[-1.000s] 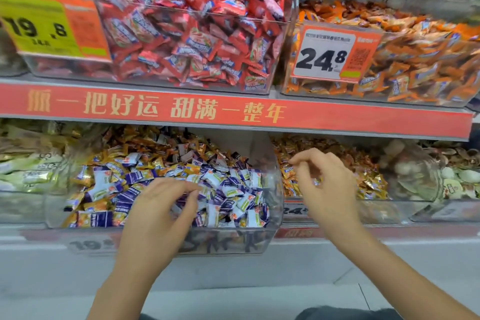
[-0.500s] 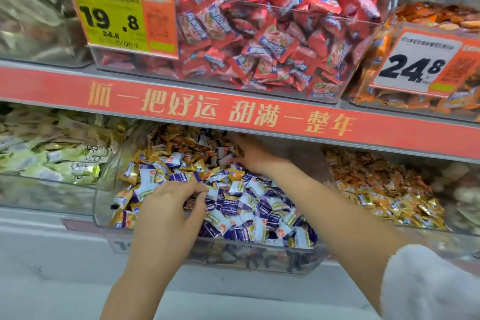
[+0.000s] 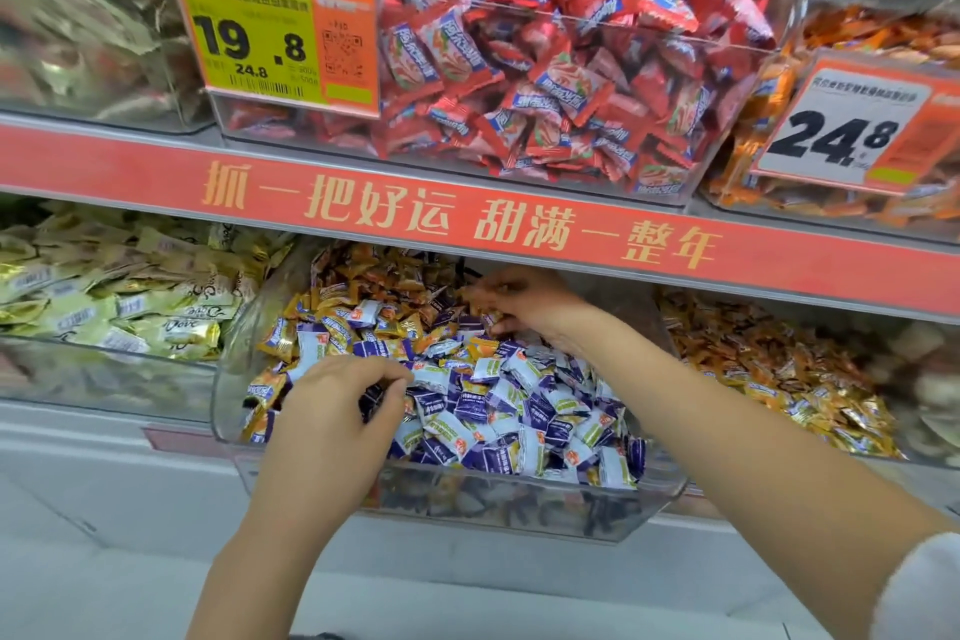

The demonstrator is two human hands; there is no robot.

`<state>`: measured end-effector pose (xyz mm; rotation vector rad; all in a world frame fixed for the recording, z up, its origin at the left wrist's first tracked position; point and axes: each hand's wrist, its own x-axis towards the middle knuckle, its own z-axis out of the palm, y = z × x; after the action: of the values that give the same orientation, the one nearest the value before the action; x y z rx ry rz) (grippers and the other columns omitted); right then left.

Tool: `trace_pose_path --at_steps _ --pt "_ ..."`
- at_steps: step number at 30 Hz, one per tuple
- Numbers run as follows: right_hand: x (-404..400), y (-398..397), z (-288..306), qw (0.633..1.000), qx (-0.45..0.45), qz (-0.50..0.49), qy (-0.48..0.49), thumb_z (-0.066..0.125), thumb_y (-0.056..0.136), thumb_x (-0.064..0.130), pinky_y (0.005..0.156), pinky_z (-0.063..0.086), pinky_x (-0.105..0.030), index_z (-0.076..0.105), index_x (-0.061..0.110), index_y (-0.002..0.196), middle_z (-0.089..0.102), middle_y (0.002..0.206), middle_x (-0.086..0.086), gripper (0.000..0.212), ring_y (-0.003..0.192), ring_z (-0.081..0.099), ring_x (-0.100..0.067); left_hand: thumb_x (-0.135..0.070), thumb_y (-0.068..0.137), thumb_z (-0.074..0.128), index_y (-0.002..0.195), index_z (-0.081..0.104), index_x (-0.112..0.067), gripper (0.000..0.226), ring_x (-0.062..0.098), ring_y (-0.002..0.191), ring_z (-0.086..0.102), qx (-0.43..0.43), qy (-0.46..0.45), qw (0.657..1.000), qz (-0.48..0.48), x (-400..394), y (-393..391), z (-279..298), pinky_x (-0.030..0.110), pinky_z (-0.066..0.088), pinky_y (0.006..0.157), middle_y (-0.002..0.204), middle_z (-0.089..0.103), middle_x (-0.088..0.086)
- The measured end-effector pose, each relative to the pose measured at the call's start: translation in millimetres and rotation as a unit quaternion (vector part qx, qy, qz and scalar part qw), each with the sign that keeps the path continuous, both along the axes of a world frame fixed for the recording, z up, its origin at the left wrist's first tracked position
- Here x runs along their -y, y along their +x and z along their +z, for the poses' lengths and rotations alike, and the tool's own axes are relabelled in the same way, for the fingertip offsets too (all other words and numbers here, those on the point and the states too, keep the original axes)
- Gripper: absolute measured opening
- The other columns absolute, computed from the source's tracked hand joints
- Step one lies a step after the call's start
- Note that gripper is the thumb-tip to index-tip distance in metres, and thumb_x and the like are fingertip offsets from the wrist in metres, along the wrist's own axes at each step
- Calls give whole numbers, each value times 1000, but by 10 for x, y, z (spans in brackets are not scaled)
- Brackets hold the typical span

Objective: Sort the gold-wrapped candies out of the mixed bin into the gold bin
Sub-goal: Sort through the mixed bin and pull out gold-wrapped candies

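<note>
Left hand (image 3: 340, 413) over front of mixed bin (image 3: 467, 509), fingers curled, fingertips pinching among purple-and-white candies (image 3: 498, 411); exact piece held unclear

Right hand (image 3: 524, 304) reaching deep to bin's back, fingers curled on gold-wrapped candies (image 3: 374, 286) heaped there

Gold bin (image 3: 779, 369) just right of mixed bin, same lower shelf, under red banner (image 3: 467, 218)

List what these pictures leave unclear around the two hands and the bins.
Head view only:
- Right hand: fingertips buried in mixed bin candies; any grasp hidden.
- Left hand: its back hides what the fingers pinch.
- Gold bin: cut off at the right edge, blurred.
</note>
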<state>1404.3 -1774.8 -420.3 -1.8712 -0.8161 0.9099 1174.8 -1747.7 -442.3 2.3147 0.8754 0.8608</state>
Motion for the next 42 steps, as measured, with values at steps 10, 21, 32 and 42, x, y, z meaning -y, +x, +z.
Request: trace_pose_path --at_steps 10,21,32,42 --pt "413 -176 178 945 -310 -10 104 53 93 0 56 54 -16 66 8 95 63 108 -14 16 82 64 -16 -32 89 61 131 54 -29 44 4 113 51 54 -46 997 -36 160 230 74 28 45 96 115 56 -18" --pt "562 -57 196 898 -378 -199 107 59 92 12 70 56 -29 61 7 104 60 98 -11 13 85 58 -21 -34 96 51 147 32 -24 55 19 119 51 -196 -44 974 -102 -266 653 135 38 47 94 136 53 6" --pt "461 -145 -11 976 200 14 -88 52 94 26 58 46 -28 56 18 108 63 85 -5 17 62 54 -16 -31 91 62 103 63 -25 14 7 57 49 -115 -64 990 -51 -301 545 133 28 40 53 68 45 -18" --pt "345 -133 124 947 301 106 -35 54 93 45 58 39 -26 56 17 104 58 87 0 30 69 54 -16 -23 86 68 88 61 -18 9 8 67 48 -28 -87 995 -25 -325 244 183 11 36 54 76 52 -3"
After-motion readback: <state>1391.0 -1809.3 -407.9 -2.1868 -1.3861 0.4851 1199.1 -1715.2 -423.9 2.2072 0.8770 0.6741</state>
